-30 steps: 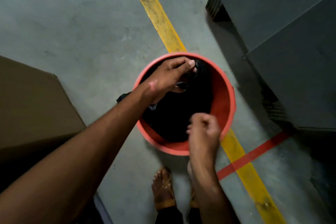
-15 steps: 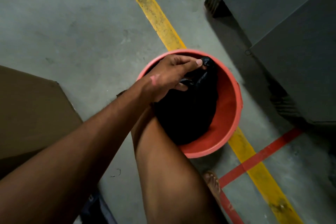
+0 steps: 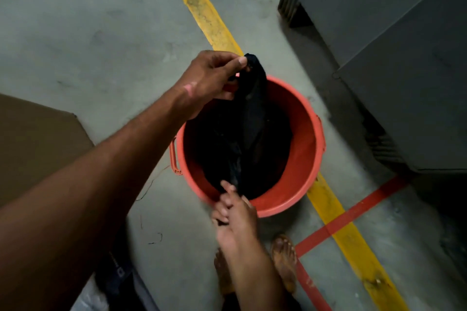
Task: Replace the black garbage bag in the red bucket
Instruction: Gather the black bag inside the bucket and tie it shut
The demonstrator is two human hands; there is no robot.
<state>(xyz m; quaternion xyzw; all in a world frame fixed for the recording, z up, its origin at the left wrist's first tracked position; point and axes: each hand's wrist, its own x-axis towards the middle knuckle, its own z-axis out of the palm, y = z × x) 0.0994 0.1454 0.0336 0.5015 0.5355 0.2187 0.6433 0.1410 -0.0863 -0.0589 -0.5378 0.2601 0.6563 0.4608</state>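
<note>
Leftmost, one brown cardboard box (image 3: 38, 139) lies on the concrete floor (image 3: 88, 33); one yellow line (image 3: 207, 20) passes under the single red bucket (image 3: 307, 139), and grey cabinets (image 3: 391, 45) stand far right. One black bag (image 3: 242, 139), crumpled and dull, sits inside the bucket. The left hand (image 3: 209, 78) pinches its far top corner, raised above the rim; the right hand (image 3: 235, 214) pinches its near edge. Two sandalled feet (image 3: 284, 260) stand nearest.

Open floor (image 3: 88, 33) from 9 to 12 o'clock of red bucket (image 3: 307, 134). Grey cabinets (image 3: 379, 20) crowd 1–3 o'clock, narrow gap. Brown box (image 3: 38, 139) blocks 8–9. Bucket mouth mostly filled by black bag (image 3: 247, 139).
</note>
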